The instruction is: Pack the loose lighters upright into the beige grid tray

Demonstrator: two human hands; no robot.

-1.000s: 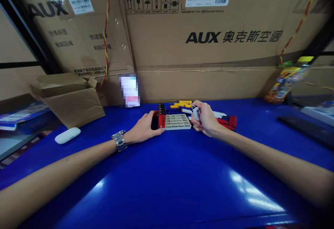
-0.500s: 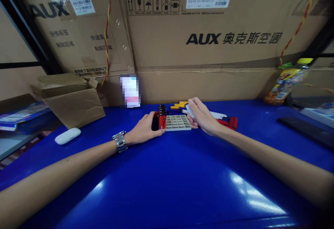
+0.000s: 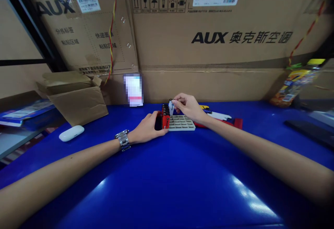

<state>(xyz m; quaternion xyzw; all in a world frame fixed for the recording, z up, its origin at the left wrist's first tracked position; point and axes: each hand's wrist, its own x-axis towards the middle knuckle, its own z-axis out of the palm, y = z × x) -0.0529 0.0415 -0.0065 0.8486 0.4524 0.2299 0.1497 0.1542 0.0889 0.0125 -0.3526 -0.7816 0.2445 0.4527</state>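
A pale grid tray (image 3: 182, 129) with small square compartments rests on the blue table. Red lighters (image 3: 165, 121) with black tops stand upright in a row at its left end. My left hand (image 3: 148, 127), with a metal watch on the wrist, grips that end, thumb at the front corner and fingers behind. Above the tray, just right of the red row, my right hand (image 3: 188, 106) pinches a white lighter (image 3: 171, 107) with a dark top, held nearly upright. Whether its lower end touches a compartment I cannot tell.
Behind my right hand lie yellow lighters (image 3: 204, 107), white ones (image 3: 220, 115) and red ones (image 3: 237, 123). A phone (image 3: 134, 90) leans at the back. An open carton (image 3: 78, 104), white case (image 3: 71, 133), drink bottle (image 3: 292, 86) and dark flat object (image 3: 309, 131) flank the work area.
My right hand has moved left with the white lighter, from beyond the tray's right side to beside the red row. My left hand keeps its hold on the tray. The view has shifted slightly.
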